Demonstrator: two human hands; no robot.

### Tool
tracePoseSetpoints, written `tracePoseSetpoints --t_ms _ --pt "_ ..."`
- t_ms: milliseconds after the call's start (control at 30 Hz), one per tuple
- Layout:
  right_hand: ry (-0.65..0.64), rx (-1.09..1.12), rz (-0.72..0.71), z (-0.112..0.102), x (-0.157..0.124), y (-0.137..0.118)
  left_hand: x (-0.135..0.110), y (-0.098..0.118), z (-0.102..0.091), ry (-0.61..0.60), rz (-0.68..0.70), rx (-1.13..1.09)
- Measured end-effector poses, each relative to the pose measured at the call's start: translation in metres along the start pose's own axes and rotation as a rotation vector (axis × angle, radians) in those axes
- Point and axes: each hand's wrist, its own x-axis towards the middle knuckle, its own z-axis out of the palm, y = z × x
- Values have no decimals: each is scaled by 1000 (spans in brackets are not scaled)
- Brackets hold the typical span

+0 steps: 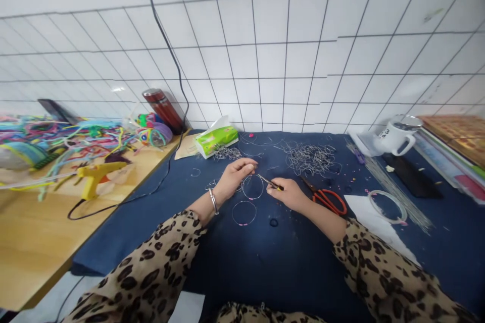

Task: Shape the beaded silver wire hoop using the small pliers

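My left hand [237, 177], a silver bangle on its wrist, is closed in a pinch at the top of a thin wire ring [262, 190] with pink beads. My right hand [290, 194] is wrapped round slim pliers [270, 181] whose handle shows some yellow. The pliers' tip points left at the ring's top, close to my left fingertips; whether it grips the wire is too small to tell. Below lies a second wire ring [256, 213] with pink beads along its lower edge. More wire loops lie partly hidden behind my left hand.
A tangle of wire pieces [312, 158] lies beyond my hands, with red-handled scissors [330, 201] at right. Farther right are straight wires [401, 194], a clear coil [382, 207] and a white mug [397, 133]. Leftward are a tissue pack [216, 140], a cord and a yellow glue gun [94, 176].
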Motion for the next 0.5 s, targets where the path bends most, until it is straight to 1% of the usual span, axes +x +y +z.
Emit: tracePoseSetpoints --t_ms 67,133,167,267,367,500 --pt "33 -9 -8 0 -1 0 -9 0 2 124 -8 -17" --pt "49 -17 -18 0 -1 1 -17 -1 4 201 -40 -118" --pt "51 -21 -17 0 -1 1 -21 -2 4 202 -74 -188" --pt "35 -20 -13 0 0 1 -27 -7 5 149 -178 -387" --pt "20 -5 -12 0 2 1 -26 -12 7 113 -212 -527" --pt "-6 16 40 0 4 -3 -25 -19 6 28 -262 -626"
